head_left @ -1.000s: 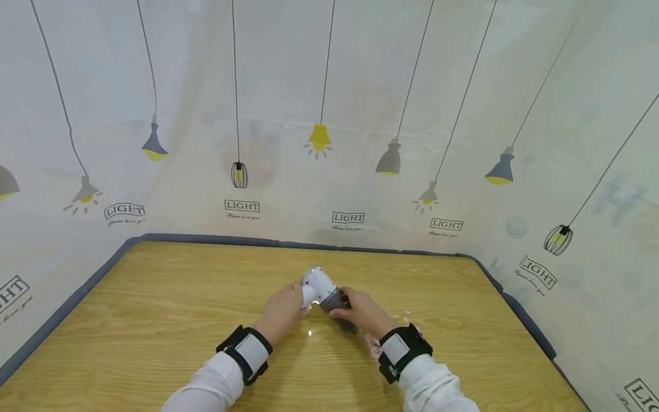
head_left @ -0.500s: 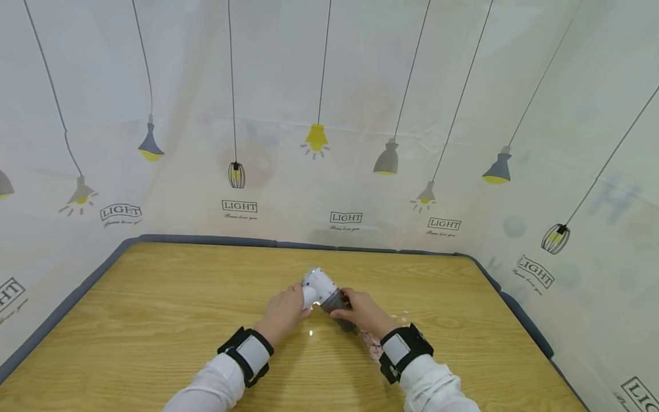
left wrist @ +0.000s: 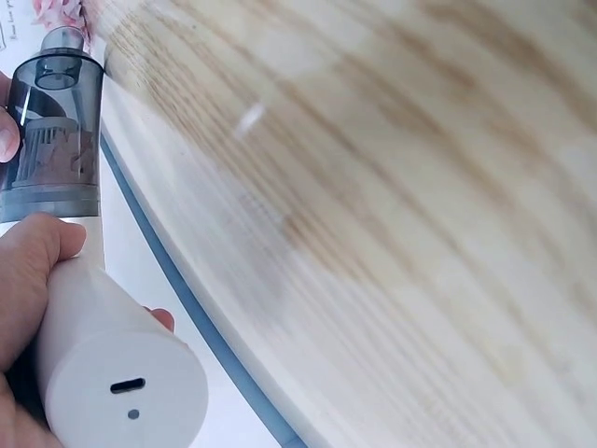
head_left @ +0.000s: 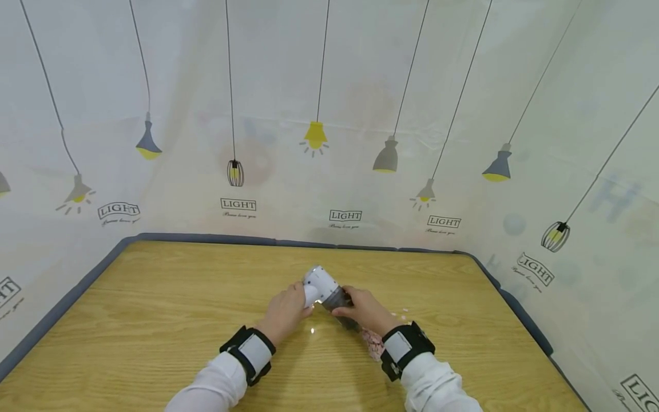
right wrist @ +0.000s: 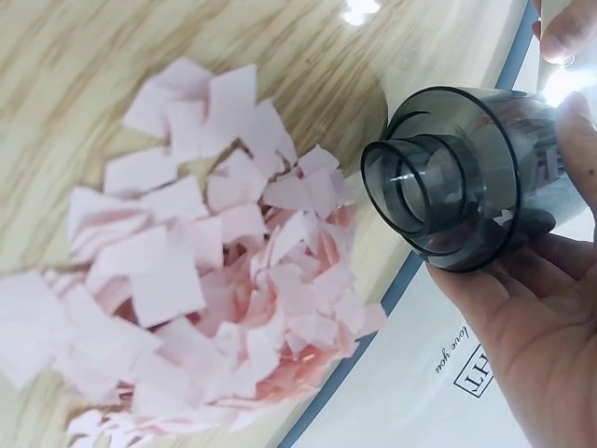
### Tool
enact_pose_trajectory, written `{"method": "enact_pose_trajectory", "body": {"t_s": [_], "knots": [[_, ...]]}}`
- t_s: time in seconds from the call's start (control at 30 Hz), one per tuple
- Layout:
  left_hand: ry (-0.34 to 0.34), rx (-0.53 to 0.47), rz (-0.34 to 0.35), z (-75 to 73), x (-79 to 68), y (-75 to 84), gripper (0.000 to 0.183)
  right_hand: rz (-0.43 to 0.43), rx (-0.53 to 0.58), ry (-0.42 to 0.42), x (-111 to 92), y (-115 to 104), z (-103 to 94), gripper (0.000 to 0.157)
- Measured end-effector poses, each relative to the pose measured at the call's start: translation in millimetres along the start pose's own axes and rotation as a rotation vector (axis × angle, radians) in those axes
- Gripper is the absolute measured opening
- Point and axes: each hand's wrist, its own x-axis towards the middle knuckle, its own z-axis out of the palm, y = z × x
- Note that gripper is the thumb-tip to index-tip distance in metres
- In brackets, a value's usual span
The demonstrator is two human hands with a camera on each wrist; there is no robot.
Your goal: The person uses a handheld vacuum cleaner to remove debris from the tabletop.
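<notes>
A white handheld vacuum cleaner (head_left: 321, 283) with a see-through grey dust cup (right wrist: 536, 154) is held by both hands over the table. My left hand (head_left: 285, 311) grips its white handle, whose round end with a small slot faces the camera in the left wrist view. My right hand (head_left: 366, 312) is wrapped around the dust cup. The round nozzle (right wrist: 396, 187) points toward a heap of pink paper scraps (right wrist: 215, 271), right at its edge in the right wrist view. Some scraps show inside the cup (left wrist: 56, 154). In the head view, my right hand and wrist partly hide the heap.
The wood-grain table (head_left: 170, 320) has a dark blue edge strip (head_left: 206, 238) along its back and sides. Pale curtains printed with hanging lamps (head_left: 315, 134) rise behind it. A few loose scraps (head_left: 404, 311) lie beyond my right wrist.
Both hands keep their hold on the vacuum cleaner, which stays almost in place. The head view has shifted slightly.
</notes>
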Motion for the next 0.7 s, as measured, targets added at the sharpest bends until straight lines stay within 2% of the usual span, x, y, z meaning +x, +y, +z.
{"method": "enact_pose_trajectory", "body": {"t_s": [0.7], "knots": [[0.022,-0.005,0.008,2.1,1.3,2.0,0.050,0.017,-0.008,0.006,-1.4,0.1,-1.8,0.058]]}}
